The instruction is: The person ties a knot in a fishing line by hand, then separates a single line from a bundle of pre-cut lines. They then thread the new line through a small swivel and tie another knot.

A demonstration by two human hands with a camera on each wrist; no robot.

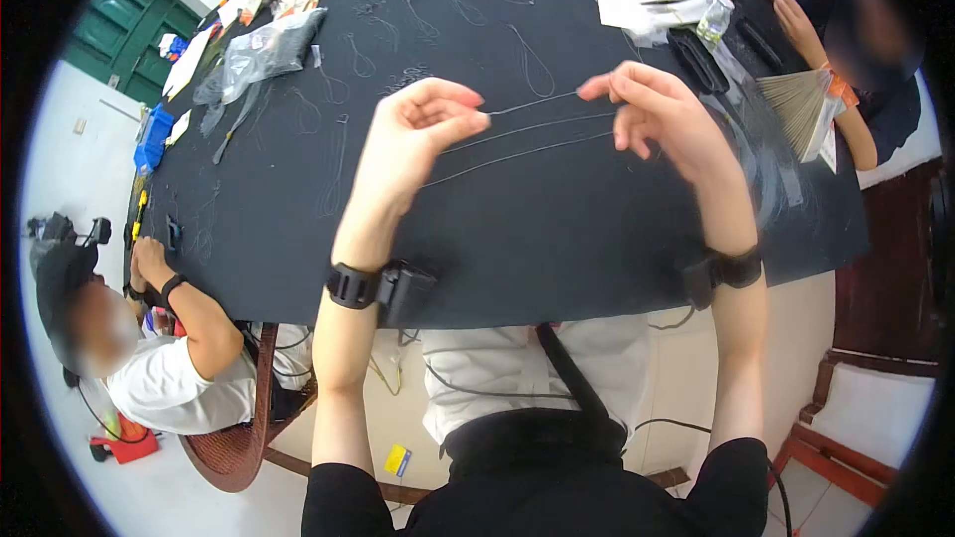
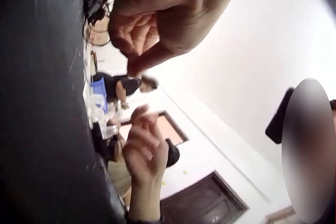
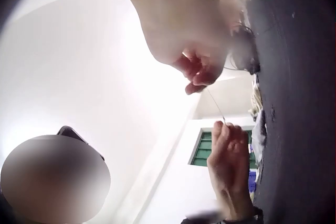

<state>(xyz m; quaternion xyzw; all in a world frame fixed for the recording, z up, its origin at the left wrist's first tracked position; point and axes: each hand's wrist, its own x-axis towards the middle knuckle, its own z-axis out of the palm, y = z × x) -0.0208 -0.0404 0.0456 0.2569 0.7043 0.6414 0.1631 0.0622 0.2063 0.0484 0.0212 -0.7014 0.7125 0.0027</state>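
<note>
A thin grey cord (image 1: 532,102) runs between the two hands above the black table, with further strands hanging lower between them. My left hand (image 1: 423,129) pinches its left end between thumb and fingertips; in the left wrist view that hand (image 2: 163,19) has thumb and fingertip meeting. The right hand (image 1: 662,119) holds the other end at thumb and index finger, its remaining fingers loosely curled. In the right wrist view the cord (image 3: 216,106) stretches from the right hand (image 3: 189,40) to the left hand (image 3: 229,166).
Several cord loops (image 1: 532,60) lie on the black tablecloth (image 1: 557,239) beyond the hands. A clear plastic bag (image 1: 264,52) is at the left, a small jar (image 1: 714,20) and black cases (image 1: 698,62) at the right. One person sits at each side.
</note>
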